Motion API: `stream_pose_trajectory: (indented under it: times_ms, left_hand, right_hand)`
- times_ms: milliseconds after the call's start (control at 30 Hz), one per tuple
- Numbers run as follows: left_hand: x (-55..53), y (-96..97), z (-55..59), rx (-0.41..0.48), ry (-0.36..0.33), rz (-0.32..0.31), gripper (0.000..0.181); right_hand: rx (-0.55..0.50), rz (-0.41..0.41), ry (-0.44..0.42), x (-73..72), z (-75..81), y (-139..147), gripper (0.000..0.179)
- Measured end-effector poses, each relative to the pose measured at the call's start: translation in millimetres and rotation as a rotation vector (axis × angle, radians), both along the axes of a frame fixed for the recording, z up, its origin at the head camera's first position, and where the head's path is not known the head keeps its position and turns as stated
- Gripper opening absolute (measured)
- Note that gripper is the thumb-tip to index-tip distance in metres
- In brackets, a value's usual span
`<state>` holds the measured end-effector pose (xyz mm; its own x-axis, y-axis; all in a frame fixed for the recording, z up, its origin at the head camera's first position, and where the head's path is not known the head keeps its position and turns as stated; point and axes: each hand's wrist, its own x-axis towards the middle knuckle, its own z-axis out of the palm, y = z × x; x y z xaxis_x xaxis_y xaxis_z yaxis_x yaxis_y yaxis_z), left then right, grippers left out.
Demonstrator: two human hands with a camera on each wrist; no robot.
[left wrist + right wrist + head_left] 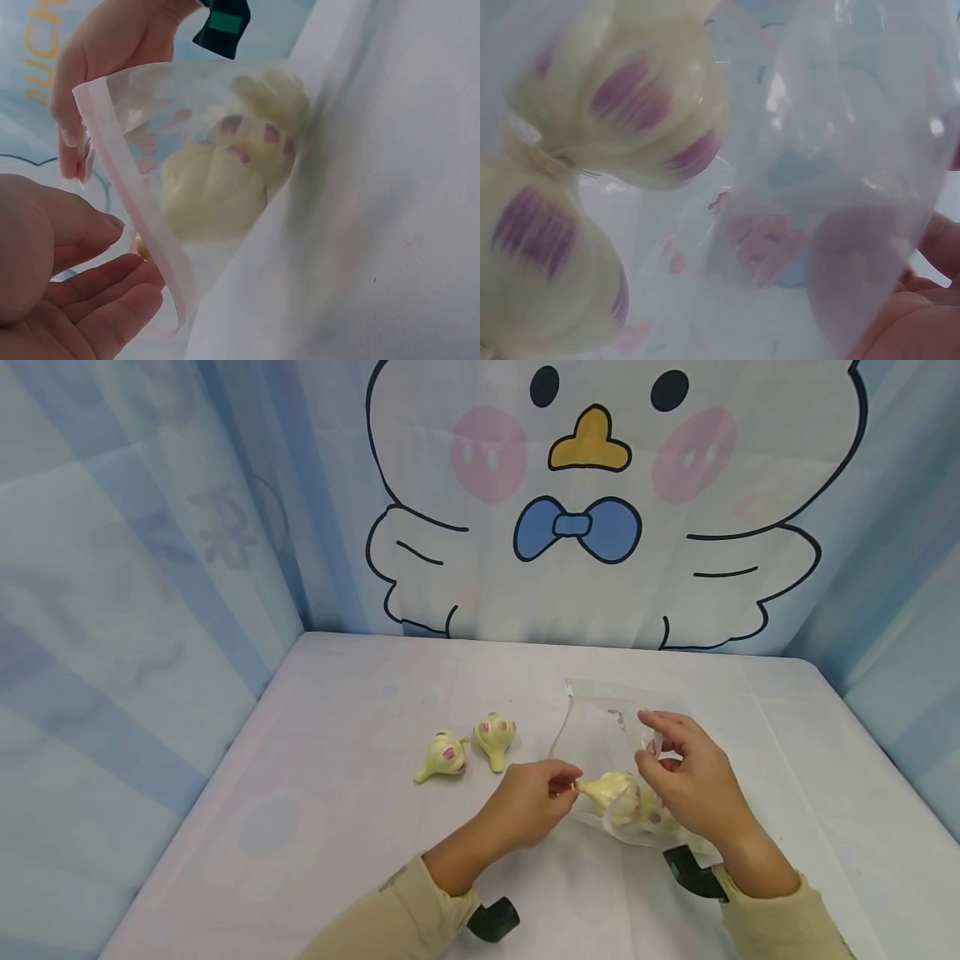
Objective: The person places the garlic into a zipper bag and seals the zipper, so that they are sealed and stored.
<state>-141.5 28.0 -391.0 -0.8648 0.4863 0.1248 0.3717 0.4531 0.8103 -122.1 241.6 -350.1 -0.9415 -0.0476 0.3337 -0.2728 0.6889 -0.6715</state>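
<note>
A clear plastic bag (600, 727) with a pale pink edge lies on the table, its mouth toward my left hand. Inside are garlic bulbs, cream with purple patches; the nearest garlic bulb (611, 793) points its stem out at the mouth. My left hand (534, 802) is at that stem's tip; in the left wrist view its thumb and fingers (112, 289) stand apart beside the stem end. My right hand (697, 781) pinches the bag's upper edge between thumb and fingers. Through the plastic, the right wrist view shows two garlic bulbs (645, 97) close together.
Two more garlic bulbs, one garlic bulb (444, 753) and another garlic bulb (495, 739), lie on the white tablecloth (337, 827) left of the bag. A curtain (585, 593) with a cartoon duck stands behind the table's far edge.
</note>
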Motion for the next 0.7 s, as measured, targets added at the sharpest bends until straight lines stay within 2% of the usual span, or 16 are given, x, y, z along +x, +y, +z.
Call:
stream_pose_trajectory:
  times_ms: [167,333,500,700]
  left_hand:
    - [3.6,-1.5,1.8,0.008,0.013,-0.002,0.022]
    - [3.0,1.8,3.3,-0.038,0.016,-0.032,0.025]
    - [-0.3,5.6,5.4,-0.076,-0.019,-0.063,0.029]
    - [-5.2,8.8,6.9,-0.069,-0.083,-0.083,0.030]
  right_hand:
    - [0.002,-0.002,-0.001,-0.4,-1.1,0,0.043]
    - [0.001,-0.003,-0.003,-0.5,-1.9,-1,0.043]
    - [0.002,-0.004,-0.003,0.1,-1.3,-1,0.043]
    - [-0.015,0.005,0.007,0.3,-0.2,-2,0.043]
